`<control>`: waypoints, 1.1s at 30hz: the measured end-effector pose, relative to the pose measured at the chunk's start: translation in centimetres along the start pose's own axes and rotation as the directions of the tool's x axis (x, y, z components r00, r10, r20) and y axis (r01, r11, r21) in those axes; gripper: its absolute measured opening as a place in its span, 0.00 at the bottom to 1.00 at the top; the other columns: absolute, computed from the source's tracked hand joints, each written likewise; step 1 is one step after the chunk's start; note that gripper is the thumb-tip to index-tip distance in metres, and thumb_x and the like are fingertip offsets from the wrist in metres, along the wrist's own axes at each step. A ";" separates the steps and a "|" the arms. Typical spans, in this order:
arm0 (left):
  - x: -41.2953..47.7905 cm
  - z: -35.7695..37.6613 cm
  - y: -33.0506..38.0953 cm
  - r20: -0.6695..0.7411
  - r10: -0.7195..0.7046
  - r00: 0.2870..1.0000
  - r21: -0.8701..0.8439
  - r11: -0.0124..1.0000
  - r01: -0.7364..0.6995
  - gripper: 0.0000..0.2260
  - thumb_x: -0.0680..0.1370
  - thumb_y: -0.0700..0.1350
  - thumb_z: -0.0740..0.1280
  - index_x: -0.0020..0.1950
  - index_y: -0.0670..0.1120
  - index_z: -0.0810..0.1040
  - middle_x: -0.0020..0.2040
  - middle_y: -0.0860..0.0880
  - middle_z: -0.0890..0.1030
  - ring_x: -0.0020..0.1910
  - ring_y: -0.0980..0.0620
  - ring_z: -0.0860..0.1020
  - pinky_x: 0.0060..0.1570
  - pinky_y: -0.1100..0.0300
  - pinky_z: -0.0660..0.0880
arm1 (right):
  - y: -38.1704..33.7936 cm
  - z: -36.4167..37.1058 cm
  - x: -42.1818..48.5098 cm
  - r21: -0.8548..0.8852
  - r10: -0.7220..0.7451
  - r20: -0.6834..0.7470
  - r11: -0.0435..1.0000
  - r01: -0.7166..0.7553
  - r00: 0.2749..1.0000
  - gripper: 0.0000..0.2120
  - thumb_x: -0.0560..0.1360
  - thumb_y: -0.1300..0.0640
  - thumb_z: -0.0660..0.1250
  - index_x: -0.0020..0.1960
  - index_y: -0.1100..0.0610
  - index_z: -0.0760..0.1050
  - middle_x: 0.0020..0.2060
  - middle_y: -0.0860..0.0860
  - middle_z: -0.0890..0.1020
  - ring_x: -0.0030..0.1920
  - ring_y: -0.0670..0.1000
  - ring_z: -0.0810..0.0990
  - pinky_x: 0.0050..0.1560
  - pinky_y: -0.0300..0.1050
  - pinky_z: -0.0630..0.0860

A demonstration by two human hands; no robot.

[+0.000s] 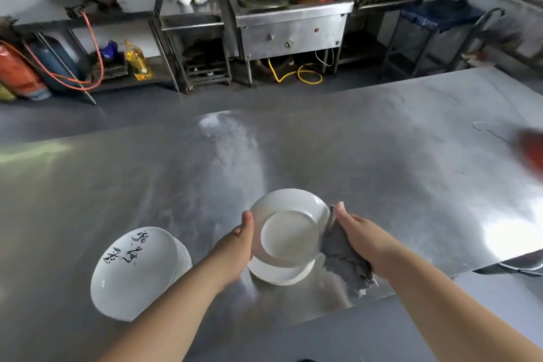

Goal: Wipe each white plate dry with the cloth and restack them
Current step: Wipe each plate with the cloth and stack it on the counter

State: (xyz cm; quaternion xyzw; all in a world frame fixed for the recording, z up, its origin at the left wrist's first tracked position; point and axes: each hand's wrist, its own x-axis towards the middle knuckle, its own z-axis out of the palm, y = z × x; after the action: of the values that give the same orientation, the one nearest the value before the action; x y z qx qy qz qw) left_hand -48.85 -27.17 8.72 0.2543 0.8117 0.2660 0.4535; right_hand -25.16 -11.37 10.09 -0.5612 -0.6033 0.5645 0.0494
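got the plate (289,228) tilted up in my left hand (239,247), gripped by the rim, just above a short stack (279,275). right hand (361,233) holds the cloth (343,258) against the opposite rim, so the wipe runs left from there

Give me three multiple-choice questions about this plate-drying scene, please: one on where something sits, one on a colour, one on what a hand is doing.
1. Where is the plate with black writing? A) left of the held plate B) right of it C) directly behind it
2. What colour is the cloth? A) red B) grey C) yellow
3. What is the left hand doing? A) lying flat, empty B) gripping the held plate's rim C) holding the cloth
Answers: 1 A, it lies to that plate's left; 2 B, the cloth under the right hand is grey; 3 B, its thumb clasps the rim.
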 end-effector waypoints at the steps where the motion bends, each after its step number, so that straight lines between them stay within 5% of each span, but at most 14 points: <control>1: 0.4 0.3 0.1 0.008 -0.009 1.000 -0.159 0.987 0.010 0.44 0.68 0.83 0.41 0.45 0.46 0.74 0.32 0.55 0.76 0.30 0.56 0.72 0.35 0.57 0.66 | 0.2 -0.3 0.5 0.094 -0.002 0.038 0.996 -0.001 0.999 0.33 0.64 0.17 0.58 0.49 0.39 0.85 0.44 0.45 0.89 0.48 0.49 0.88 0.57 0.48 0.81; 4: 1.5 0.8 -0.3 -0.024 -0.002 1.000 -0.451 0.893 -0.009 0.22 0.82 0.66 0.57 0.43 0.49 0.71 0.34 0.51 0.73 0.30 0.53 0.68 0.34 0.57 0.64 | 1.0 -0.3 1.7 0.231 -0.105 0.119 0.970 0.076 0.987 0.25 0.66 0.30 0.71 0.48 0.50 0.83 0.43 0.52 0.87 0.46 0.54 0.87 0.59 0.64 0.82; 6: 2.6 1.2 -1.1 -0.141 0.027 0.990 -0.290 0.955 -0.067 0.04 0.82 0.50 0.64 0.48 0.53 0.71 0.42 0.52 0.78 0.37 0.53 0.75 0.40 0.54 0.67 | 1.6 0.6 2.2 0.201 -0.153 0.119 0.971 0.127 0.981 0.16 0.65 0.43 0.76 0.49 0.48 0.80 0.44 0.52 0.86 0.45 0.55 0.86 0.59 0.64 0.81; 9: 4.1 1.9 -2.2 -0.212 0.018 0.977 -0.100 0.994 -0.040 0.06 0.82 0.44 0.64 0.56 0.55 0.73 0.51 0.53 0.82 0.50 0.48 0.80 0.49 0.53 0.74 | 2.8 2.2 3.8 -0.013 -0.139 0.087 0.990 0.140 0.987 0.16 0.68 0.49 0.75 0.55 0.46 0.77 0.46 0.48 0.86 0.49 0.53 0.86 0.56 0.52 0.82; 16: 6.8 3.0 -4.0 -0.308 0.043 0.950 0.143 0.990 0.002 0.02 0.82 0.45 0.64 0.53 0.52 0.75 0.50 0.51 0.83 0.51 0.42 0.81 0.56 0.45 0.79 | 4.6 5.4 7.6 -0.434 -0.143 0.011 0.891 0.133 0.990 0.12 0.75 0.47 0.71 0.43 0.51 0.69 0.37 0.47 0.77 0.36 0.46 0.73 0.33 0.42 0.66; 23: 7.8 4.0 -4.6 -0.391 0.141 0.909 0.280 0.960 -0.028 0.02 0.83 0.47 0.62 0.54 0.53 0.72 0.49 0.51 0.81 0.45 0.44 0.78 0.41 0.53 0.72 | 5.2 6.0 8.0 -0.498 -0.132 -0.064 0.863 0.083 0.989 0.14 0.74 0.42 0.70 0.41 0.49 0.68 0.35 0.45 0.78 0.35 0.46 0.75 0.30 0.45 0.67; 27: 7.9 4.2 -4.8 -0.398 0.156 0.904 0.320 0.947 -0.022 0.04 0.83 0.47 0.62 0.57 0.52 0.72 0.54 0.51 0.80 0.46 0.44 0.75 0.43 0.54 0.68 | 5.0 6.0 7.5 -0.502 -0.114 -0.074 0.863 0.062 0.991 0.15 0.74 0.42 0.70 0.41 0.49 0.68 0.36 0.45 0.78 0.35 0.46 0.76 0.30 0.46 0.68; 33: 7.8 2.0 -5.5 -0.347 0.144 0.927 0.304 0.952 -0.034 0.08 0.83 0.51 0.66 0.60 0.52 0.75 0.51 0.49 0.82 0.48 0.44 0.80 0.46 0.53 0.76 | 3.5 5.7 6.0 -0.519 -0.147 -0.140 0.853 0.054 0.979 0.14 0.76 0.42 0.69 0.42 0.49 0.68 0.35 0.45 0.79 0.31 0.43 0.77 0.26 0.43 0.68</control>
State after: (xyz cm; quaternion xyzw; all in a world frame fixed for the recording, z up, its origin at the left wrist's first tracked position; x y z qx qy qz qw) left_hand -51.67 -25.69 -0.50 0.3016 0.8996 0.2060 0.2393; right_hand -29.16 -11.45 2.06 -0.5690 -0.7534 0.3289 -0.0195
